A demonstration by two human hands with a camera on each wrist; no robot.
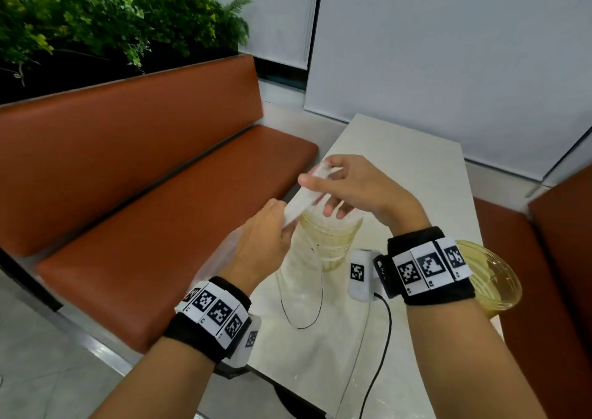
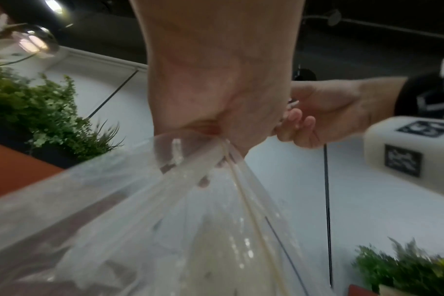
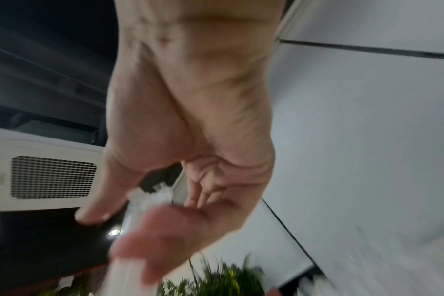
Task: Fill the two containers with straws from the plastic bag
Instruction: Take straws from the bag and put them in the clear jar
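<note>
A bundle of white straws (image 1: 306, 194) slants up out of the mouth of a clear plastic bag (image 1: 217, 258), just above a clear yellowish container (image 1: 330, 242) on the white table (image 1: 416, 169). My left hand (image 1: 280, 223) grips the gathered neck of the bag (image 2: 129, 220), which hangs below it. My right hand (image 1: 320, 188) holds the upper end of the straws (image 3: 152, 197) between thumb and fingers. The second container (image 1: 496, 277) stands at the table's right edge, partly hidden behind my right wrist.
An orange bench (image 1: 153, 175) runs along the left of the table, with plants (image 1: 96, 21) behind it. Another orange seat (image 1: 551, 274) is on the right. Thin black cables (image 1: 307, 322) lie on the table below the near container.
</note>
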